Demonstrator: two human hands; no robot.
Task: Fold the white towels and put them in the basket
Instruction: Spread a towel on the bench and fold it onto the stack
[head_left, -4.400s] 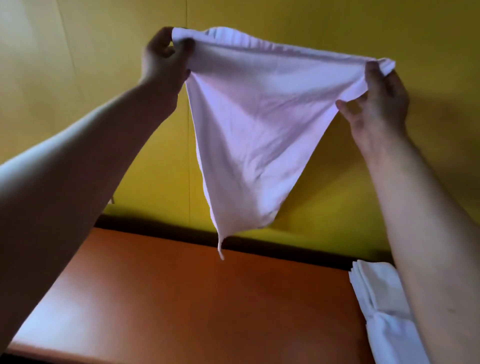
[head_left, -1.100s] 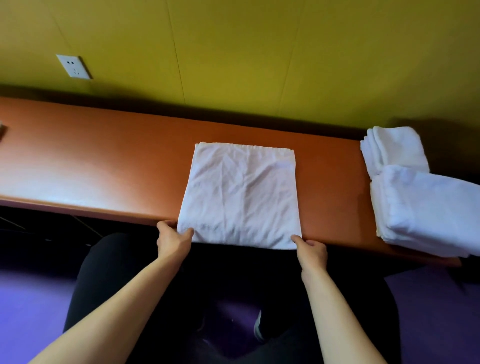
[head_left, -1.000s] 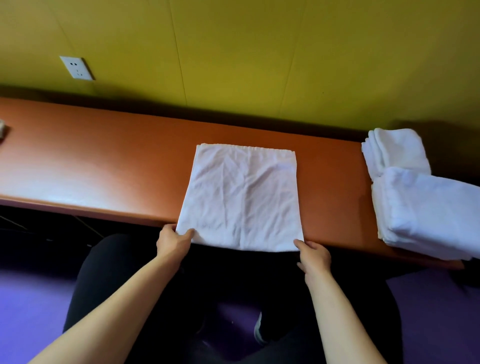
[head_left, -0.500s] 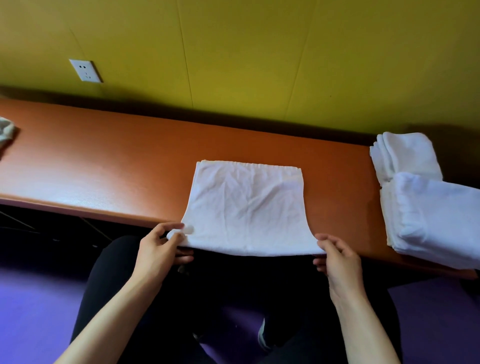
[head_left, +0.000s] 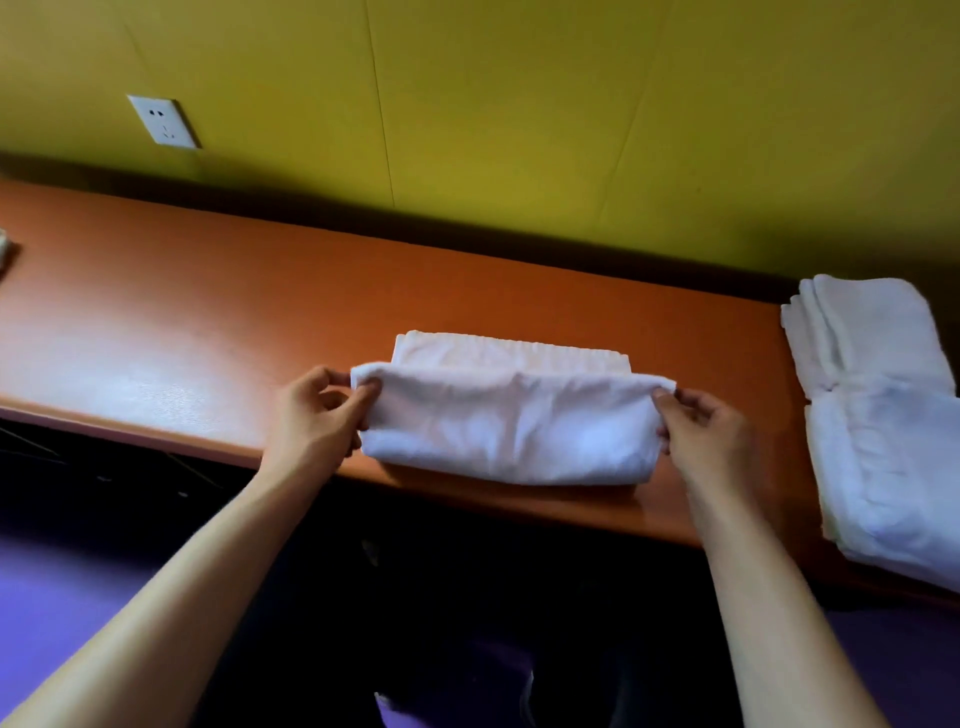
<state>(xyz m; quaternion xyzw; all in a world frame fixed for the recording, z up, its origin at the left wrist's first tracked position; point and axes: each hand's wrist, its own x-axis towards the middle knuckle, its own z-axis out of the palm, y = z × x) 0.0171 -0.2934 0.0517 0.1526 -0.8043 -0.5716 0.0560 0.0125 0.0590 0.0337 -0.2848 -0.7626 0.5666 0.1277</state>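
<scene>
We see the left hand (head_left: 311, 415) and right hand (head_left: 706, 431) each pinch a corner of the soft white cloth towel (head_left: 504, 431) — lifted flap, mid-frame, on the long orange wooden table (head_left: 182, 322). Both arms reach up from below.

On the orange surface (head_left: 182, 332) lies a white towel (head_left: 504, 431), and its near part is lifted and carried over toward the far hem. The left hand (head_left: 317, 415) pinches the left corner, and the right hand (head_left: 701, 426) pinches the right corner. A stack of folded towels (head_left: 883, 415) rests at the right end, below a yellow wall (head_left: 519, 104) with a socket (head_left: 163, 122).
</scene>
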